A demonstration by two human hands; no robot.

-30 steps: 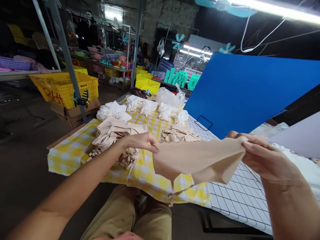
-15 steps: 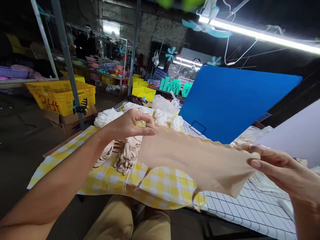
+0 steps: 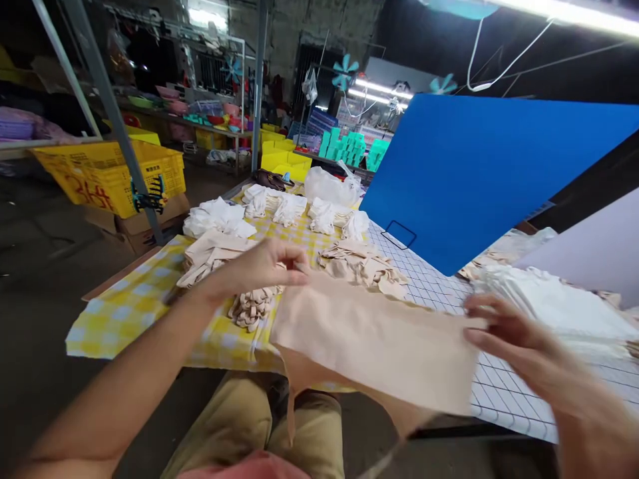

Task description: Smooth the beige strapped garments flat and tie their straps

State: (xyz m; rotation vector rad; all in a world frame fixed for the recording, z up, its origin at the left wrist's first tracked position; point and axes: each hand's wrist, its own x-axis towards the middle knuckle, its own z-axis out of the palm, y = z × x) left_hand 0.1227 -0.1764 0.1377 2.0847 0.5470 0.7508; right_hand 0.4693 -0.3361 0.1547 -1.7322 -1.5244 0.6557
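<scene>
A beige, thin-strapped cloth top point(image 3: 374, 339), like a camisole, is spread between my hands above the table's front edge. Its wavy edge is uppermost, and its narrow straps hang down towards my lap. My left hand point(image 3: 269, 266) pinches the upper left corner between thumb and fingers. At the upper right corner, my right hand point(image 3: 514, 346), blurred by motion, has its thumb and fingers at the cloth's edge. Beyond the top lies a pile of similar beige pieces point(image 3: 362, 263). Another beige stack point(image 3: 212, 256), with looped straps point(image 3: 252, 309) in front, lies by my left wrist.
Folded white bundles point(image 3: 289, 207) and a clear plastic bag point(image 3: 329, 186) sit farther back on the yellow checked cloth point(image 3: 104, 326). A blue board point(image 3: 489, 173) leans behind the table. White stacks point(image 3: 559, 306) lie on the right. A metal post point(image 3: 107, 100) and yellow crate point(image 3: 104, 173) stand left.
The beige top has come lower and nearer to me, with its straps now hanging past the table edge. My right hand has moved left. The view has shifted, showing more of the table piles.
</scene>
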